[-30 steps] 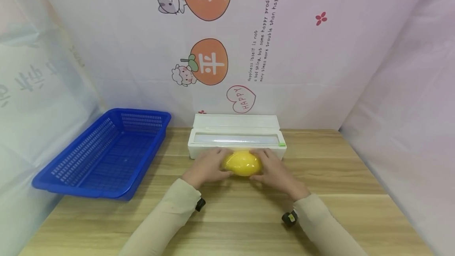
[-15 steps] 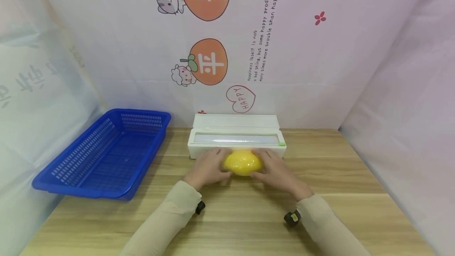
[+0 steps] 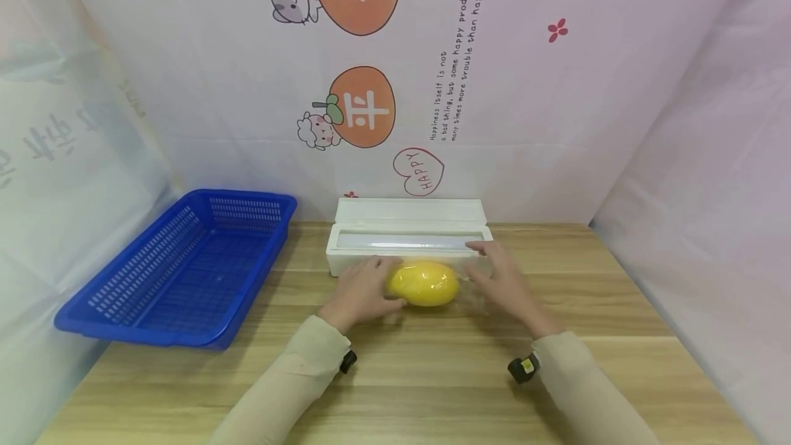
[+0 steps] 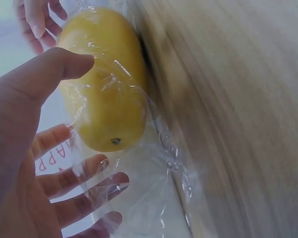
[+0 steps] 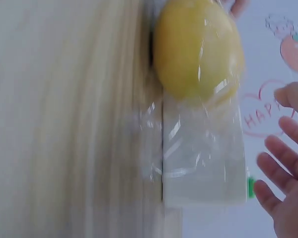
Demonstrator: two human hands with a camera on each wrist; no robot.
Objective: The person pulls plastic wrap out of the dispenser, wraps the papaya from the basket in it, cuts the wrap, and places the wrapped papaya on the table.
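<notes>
A glossy yellow melon (image 3: 425, 283), loosely wrapped in clear cling film (image 4: 171, 163), sits before the white cling film box (image 3: 355, 263). My left hand (image 3: 361, 292) is at its left end. In the left wrist view its thumb (image 4: 69, 64) lies over the melon and its fingers (image 4: 84, 176) spread against the loose film. Off the melon's right end, my right hand (image 3: 507, 287) has its fingers apart, with the index finger over the box's right corner. In the right wrist view the film (image 5: 176, 131) trails from the melon's end across the box front.
A blue plastic basket (image 3: 256, 294) stands on the left of the wooden table (image 3: 426, 390). The box lid (image 3: 410, 211) is raised at the back, showing the film roll (image 3: 395, 242). A green slider (image 5: 251, 187) sits at the box's end. Printed white cloth (image 3: 519, 101) walls the table.
My right hand has come off the melon's right end, moving right and slightly up as its fingers spread. The left hand and melon have hardly moved.
</notes>
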